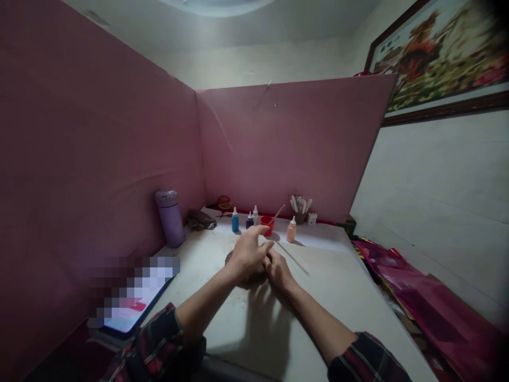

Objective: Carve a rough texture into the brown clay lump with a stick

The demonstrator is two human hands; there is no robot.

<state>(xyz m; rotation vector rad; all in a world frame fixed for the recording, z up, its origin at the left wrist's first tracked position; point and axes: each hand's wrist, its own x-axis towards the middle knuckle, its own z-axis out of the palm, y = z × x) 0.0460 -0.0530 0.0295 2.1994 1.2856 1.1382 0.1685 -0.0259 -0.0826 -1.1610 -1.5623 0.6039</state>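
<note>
The brown lump (256,280), nearer me than the red cup (266,228), lies under my left hand (247,250), forefinger and thumb spread. My right hand (280,270) curls at its right; any pinch is hidden.

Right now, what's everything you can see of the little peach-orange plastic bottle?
The small peach-orange bottle looks like smooth plastic, with a pointed white top. It stands upright on the white table, right of the red plastic cup, with a shadow beside it. Only the table touches it. I can't make out any label.
</note>
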